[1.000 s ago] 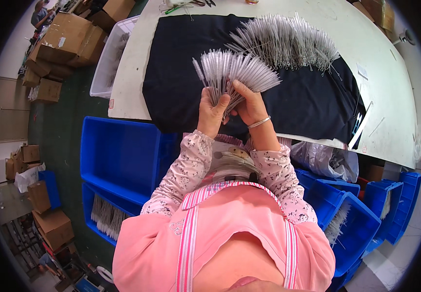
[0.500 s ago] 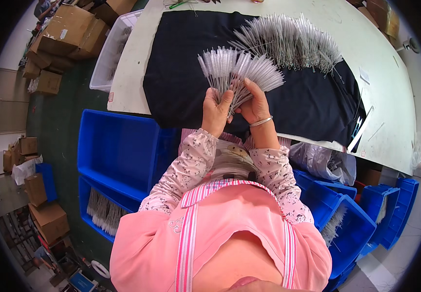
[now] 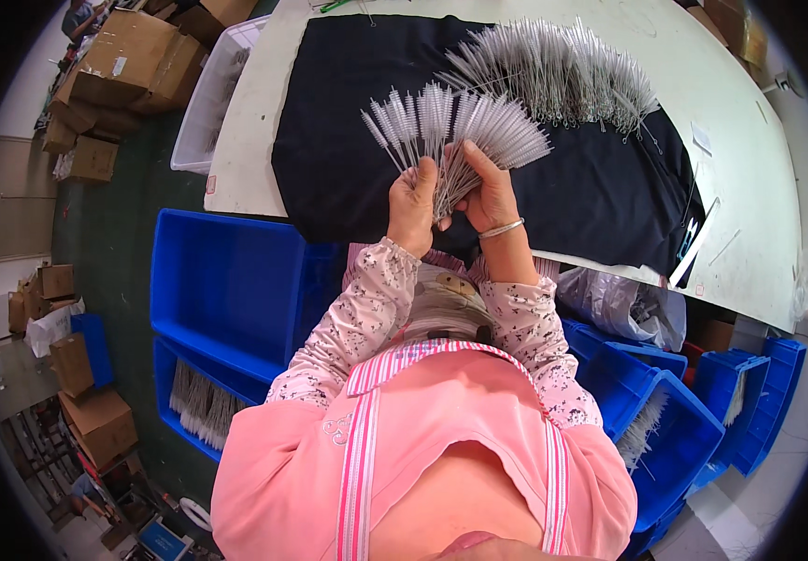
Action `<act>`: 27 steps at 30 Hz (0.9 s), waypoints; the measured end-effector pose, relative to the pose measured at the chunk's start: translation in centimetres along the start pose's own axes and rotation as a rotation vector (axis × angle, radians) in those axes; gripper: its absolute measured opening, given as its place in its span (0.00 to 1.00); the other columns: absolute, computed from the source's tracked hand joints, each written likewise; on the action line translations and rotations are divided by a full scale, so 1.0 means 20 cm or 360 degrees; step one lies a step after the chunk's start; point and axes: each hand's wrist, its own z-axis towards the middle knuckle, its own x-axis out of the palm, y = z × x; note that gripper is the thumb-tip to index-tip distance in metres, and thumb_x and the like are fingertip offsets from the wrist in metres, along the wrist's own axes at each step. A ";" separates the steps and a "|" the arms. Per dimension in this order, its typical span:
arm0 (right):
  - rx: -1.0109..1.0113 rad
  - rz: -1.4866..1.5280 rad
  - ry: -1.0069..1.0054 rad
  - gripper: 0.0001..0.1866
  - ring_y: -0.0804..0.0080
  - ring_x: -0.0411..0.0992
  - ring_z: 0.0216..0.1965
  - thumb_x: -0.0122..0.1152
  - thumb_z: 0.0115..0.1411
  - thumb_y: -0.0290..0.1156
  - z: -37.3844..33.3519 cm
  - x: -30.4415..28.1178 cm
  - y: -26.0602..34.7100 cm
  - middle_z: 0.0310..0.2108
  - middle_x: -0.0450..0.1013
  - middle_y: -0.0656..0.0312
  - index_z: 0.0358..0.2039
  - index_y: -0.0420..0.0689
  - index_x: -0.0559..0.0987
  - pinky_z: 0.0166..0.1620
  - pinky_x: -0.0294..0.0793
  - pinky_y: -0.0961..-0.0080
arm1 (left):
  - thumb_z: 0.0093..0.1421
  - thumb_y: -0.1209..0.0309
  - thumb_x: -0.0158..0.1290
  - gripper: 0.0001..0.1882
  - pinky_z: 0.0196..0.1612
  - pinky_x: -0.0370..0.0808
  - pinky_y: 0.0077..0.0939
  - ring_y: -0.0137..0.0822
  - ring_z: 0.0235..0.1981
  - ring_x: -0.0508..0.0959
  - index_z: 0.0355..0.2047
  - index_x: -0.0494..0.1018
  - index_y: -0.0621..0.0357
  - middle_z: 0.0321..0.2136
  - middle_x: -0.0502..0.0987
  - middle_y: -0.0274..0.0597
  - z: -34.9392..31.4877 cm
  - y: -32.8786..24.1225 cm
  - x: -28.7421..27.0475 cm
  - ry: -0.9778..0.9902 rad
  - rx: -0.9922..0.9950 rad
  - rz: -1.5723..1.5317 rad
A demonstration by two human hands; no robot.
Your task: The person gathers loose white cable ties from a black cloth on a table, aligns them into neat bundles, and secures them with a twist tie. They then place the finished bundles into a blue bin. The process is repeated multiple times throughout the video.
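1. The left hand (image 3: 410, 209) has its fingers closed round the stems of a fanned bundle of brushes (image 3: 507, 136), its thumb lying up along them.
2. The right hand (image 3: 492, 196) grips the same bundle from the other side, thumb pressed across the stems – its fingers are bent behind, partly hidden. A bracelet (image 3: 502, 228) circles its wrist.
3. The bundle is held over the near part of a black cloth (image 3: 329, 140), pale bristles spread upward and outward, thin wire stems gathered between the two hands.
4. Beyond it, a larger pile of similar brushes (image 3: 563, 79) lies at the cloth's far right, on the pale counter (image 3: 750, 196).
5. At the left stand an upper blue bin (image 3: 226, 280) and a lower blue bin (image 3: 240, 379) – the lower one holds more brushes.
6. Below the counter's right side are a clear plastic bag (image 3: 617, 304) and a blue crate (image 3: 689, 439) with brushes inside.
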 end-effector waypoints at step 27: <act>-0.0975 -0.0815 0.0828 0.23 0.67 0.66 0.54 0.52 0.63 0.38 -0.06 0.06 0.44 0.51 0.70 0.53 0.53 0.37 0.70 0.57 0.61 0.72 | 0.55 0.77 0.56 0.13 0.20 0.74 0.21 0.35 0.29 0.78 0.42 0.70 0.63 0.33 0.76 0.48 -0.31 -0.13 0.05 0.0619 -0.0529 -0.0032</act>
